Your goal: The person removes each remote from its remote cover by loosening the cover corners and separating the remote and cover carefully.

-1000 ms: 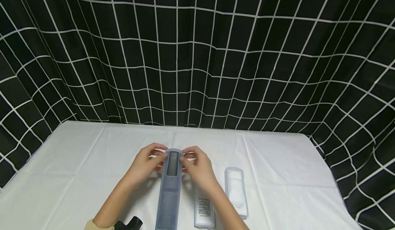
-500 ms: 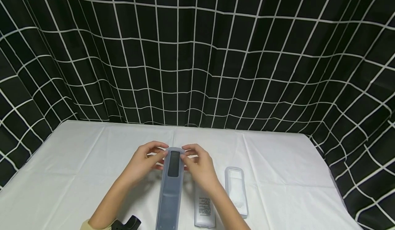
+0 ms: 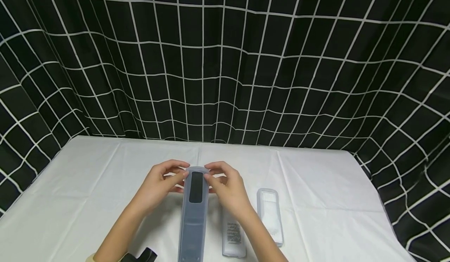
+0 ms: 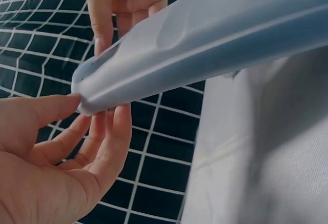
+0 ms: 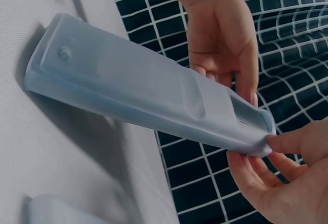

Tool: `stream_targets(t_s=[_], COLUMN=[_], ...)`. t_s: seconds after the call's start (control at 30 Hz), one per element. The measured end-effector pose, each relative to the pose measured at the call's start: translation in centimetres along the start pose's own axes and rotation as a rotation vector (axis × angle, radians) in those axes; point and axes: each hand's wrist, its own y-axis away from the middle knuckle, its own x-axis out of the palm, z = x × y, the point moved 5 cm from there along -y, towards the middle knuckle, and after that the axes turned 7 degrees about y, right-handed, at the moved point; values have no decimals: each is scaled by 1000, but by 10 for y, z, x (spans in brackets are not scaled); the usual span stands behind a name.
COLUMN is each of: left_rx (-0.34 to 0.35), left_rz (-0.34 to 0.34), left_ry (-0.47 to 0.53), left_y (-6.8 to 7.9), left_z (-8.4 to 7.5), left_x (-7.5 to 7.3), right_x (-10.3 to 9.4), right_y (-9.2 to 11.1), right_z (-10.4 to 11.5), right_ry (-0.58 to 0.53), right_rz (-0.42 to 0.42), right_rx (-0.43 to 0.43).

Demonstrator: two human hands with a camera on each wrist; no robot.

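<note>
A long translucent blue-grey remote control cover (image 3: 193,223) stands tilted, its far end lifted and its near end low toward the table. Near that far end is a rectangular window (image 3: 196,187), dark in the head view. My left hand (image 3: 158,186) pinches the left edge of the far end between thumb and fingers. On the opposite edge, my right hand (image 3: 228,189) pinches the same end. Both wrist views show the cover's smooth side, with thumbs on the top face and fingers beneath the rim. The cover's near end (image 5: 56,55) rests close over the white cloth.
Right of the cover lies a pale, clear-cased item (image 3: 233,238) with a printed code, partly behind my right forearm. Farther right is a shorter translucent cover (image 3: 270,215). White cloth covers the table (image 3: 116,164); a black grid curtain (image 3: 218,78) hangs behind.
The far end of the cover has risen slightly, with both hands still pinching it. Its window has gone from greyish to dark.
</note>
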Motion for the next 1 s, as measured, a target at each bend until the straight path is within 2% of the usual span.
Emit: stream_targets(t_s=[0.63,1.0], left_rx=[76,153], left_rz=[-5,-4], left_ry=[-16,-40], left_y=[15,22], left_z=[-21,-31], left_x=[7,11], right_x=[-12,-16], right_y=[9,12], right_z=[22,29], right_ry=[-40,-42], right_rz=[-24,-44], right_rx=[-32,-87])
